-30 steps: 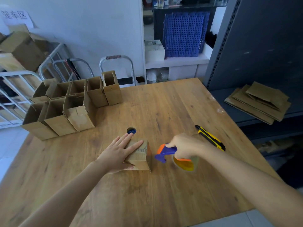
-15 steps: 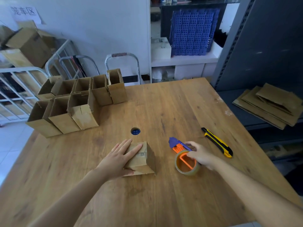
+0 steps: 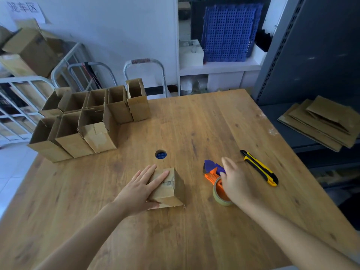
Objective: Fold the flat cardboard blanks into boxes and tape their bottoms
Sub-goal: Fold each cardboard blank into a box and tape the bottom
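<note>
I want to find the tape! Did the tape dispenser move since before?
Yes. The tape dispenser went right, away from the cardboard box toward the utility knife.

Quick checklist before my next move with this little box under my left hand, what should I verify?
1. Left hand flat on the box, steadying it: ok.
2. Tape dispenser lying on the table, not gripped: ok.
3. Right hand clear of the dispenser: cannot tell, it hovers right over it with straight fingers.
4. Bottom seam fully taped: cannot tell.
5. Utility knife apart from both hands: ok.
6. Flat blanks waiting on the shelf: ok.
</note>
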